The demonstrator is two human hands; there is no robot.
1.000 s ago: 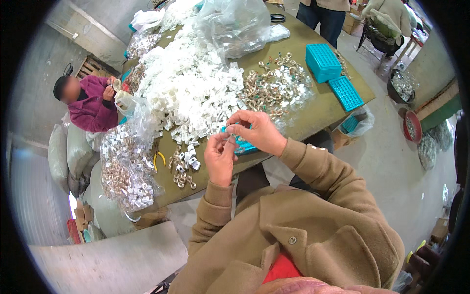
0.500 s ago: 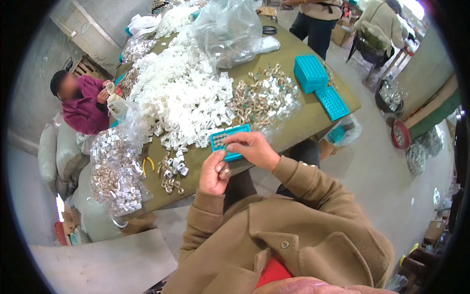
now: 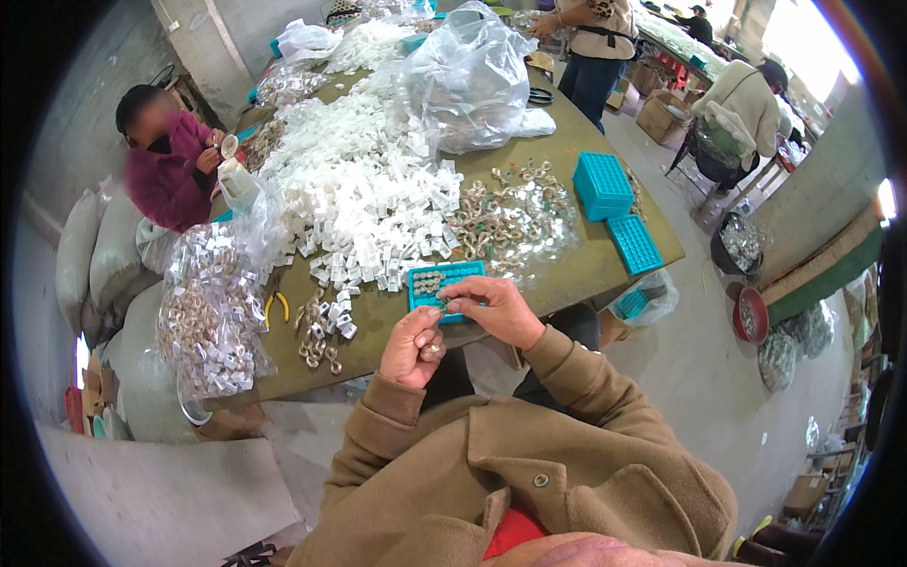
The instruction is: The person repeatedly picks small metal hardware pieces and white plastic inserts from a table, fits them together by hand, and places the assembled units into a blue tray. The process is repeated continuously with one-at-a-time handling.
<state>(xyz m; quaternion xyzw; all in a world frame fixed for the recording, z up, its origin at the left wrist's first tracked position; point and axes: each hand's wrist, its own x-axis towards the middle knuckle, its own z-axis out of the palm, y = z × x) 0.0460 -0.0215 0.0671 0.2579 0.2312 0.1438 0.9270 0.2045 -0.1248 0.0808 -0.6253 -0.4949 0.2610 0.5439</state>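
Observation:
A small turquoise tray (image 3: 463,271) with rows of slots lies at the table's near edge. Several silvery round pieces (image 3: 429,283) sit in the slots on its left side. My left hand (image 3: 410,348) is closed in front of the tray, with shiny round metal pieces (image 3: 433,352) showing between its curled fingers. Over the tray's near right part, my right hand (image 3: 501,312) is closed in a pinch. Its fingertips meet my left thumb and forefinger at a tiny piece too small to name.
White plastic pieces (image 3: 368,208) heap across the table (image 3: 529,293). Beyond the tray lie metal ring-like parts (image 3: 515,213). Stacked turquoise trays (image 3: 602,186) stand right, yellow-handled pliers (image 3: 277,307) left. A filled clear bag (image 3: 210,312) hangs over the left edge; a person (image 3: 170,165) works there.
The view has shifted a little. My right fingertips have moved from the tray's slots to meet my left fingertips at its near edge. My left hand stays closed on the metal pieces.

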